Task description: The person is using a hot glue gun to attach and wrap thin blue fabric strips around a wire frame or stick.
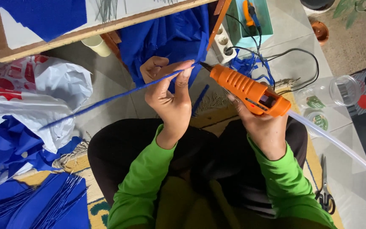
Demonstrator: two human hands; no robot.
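My left hand (168,95) pinches a long thin blue stick (111,98) near its upper end; the stick slants down to the left. My right hand (264,125) grips an orange hot glue gun (250,91), whose dark nozzle points at the stick's tip beside my left fingertips. A clear glue stick (339,146) juts out of the gun's back toward the lower right. Both sleeves are bright green, and my lap is in dark trousers.
Blue fabric (170,36) hangs from a wooden board (85,32) ahead. A white plastic bag (34,97) with blue scraps lies left, blue sticks (43,203) at lower left. Scissors (325,191), clear cups (335,91), a power strip (224,44) and black cables (293,53) are right.
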